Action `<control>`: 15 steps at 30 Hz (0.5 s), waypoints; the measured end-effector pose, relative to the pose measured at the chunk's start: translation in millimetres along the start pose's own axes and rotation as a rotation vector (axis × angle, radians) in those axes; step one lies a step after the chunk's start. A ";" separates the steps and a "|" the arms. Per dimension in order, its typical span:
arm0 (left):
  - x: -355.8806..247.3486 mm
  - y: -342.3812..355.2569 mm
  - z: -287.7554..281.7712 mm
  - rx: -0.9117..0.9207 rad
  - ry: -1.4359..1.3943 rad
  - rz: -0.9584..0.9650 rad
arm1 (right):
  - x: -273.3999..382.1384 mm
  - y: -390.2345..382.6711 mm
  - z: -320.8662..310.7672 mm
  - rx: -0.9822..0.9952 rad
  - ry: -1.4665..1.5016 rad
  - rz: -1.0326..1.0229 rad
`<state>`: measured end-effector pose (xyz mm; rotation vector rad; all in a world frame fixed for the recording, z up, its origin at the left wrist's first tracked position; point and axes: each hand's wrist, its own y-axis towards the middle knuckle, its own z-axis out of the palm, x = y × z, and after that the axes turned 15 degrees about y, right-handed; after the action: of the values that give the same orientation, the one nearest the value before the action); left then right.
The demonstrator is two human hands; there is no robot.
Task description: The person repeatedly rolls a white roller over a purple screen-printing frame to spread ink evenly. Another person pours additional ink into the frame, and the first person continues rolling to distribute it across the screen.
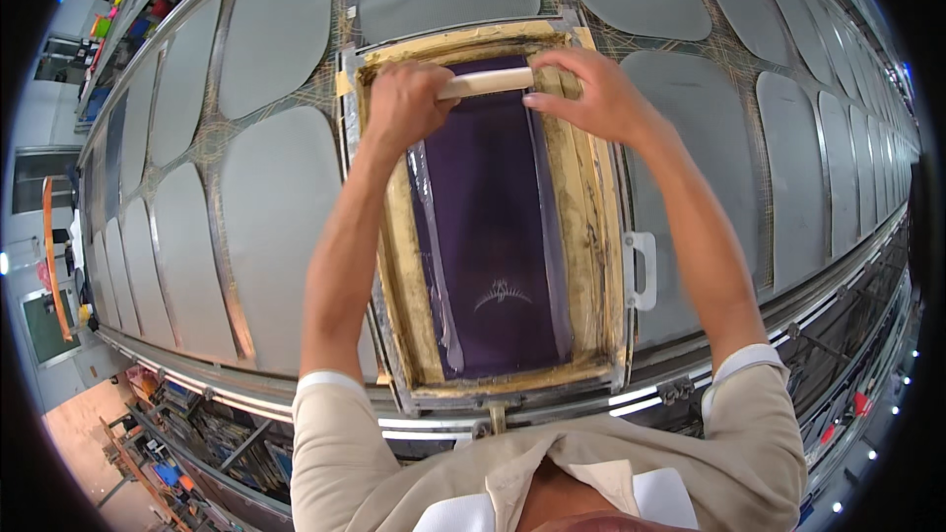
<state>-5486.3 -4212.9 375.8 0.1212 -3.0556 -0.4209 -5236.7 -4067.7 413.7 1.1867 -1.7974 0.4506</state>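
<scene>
A screen-printing frame [601, 281] lies in front of me, its inner edges lined with worn yellowish tape. Inside it is a dark purple mesh [498, 227] with a small pale winged emblem near its near end. A squeegee [488, 82] with a pale handle lies crosswise over the mesh's far end. My left hand [406, 103] is closed round the squeegee's left part. At the handle's right end is my right hand [591, 94], thumb and fingers apart on either side of that end; whether they touch it I cannot tell.
Rows of grey rounded panels [271, 197] cover the long table around the frame. A white handle [642, 271] sticks out from the frame's right side. Metal rails [414, 426] run along the table's near edge. Shelves with assorted items [187, 453] stand at lower left.
</scene>
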 end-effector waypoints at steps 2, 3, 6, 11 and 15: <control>8.4 27.4 -12.5 0.132 -0.047 -0.072 | 2.5 45.0 -5.6 0.203 -0.137 0.062; 12.5 34.6 -11.7 0.207 -0.071 -0.115 | -0.5 65.6 -3.8 0.243 -0.203 0.145; 27.9 70.3 -2.7 0.291 -0.028 -0.137 | -21.0 113.4 1.1 0.306 -0.305 0.260; 33.4 60.8 7.7 0.242 -0.082 -0.153 | -41.6 122.3 20.4 0.338 -0.423 0.197; 7.3 23.6 -1.2 0.268 -0.073 -0.150 | -31.6 80.9 35.0 0.336 -0.414 0.229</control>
<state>-5495.1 -4191.2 383.7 0.3561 -3.1708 -0.0188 -5319.7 -4037.2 382.8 1.3828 -2.2937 0.7004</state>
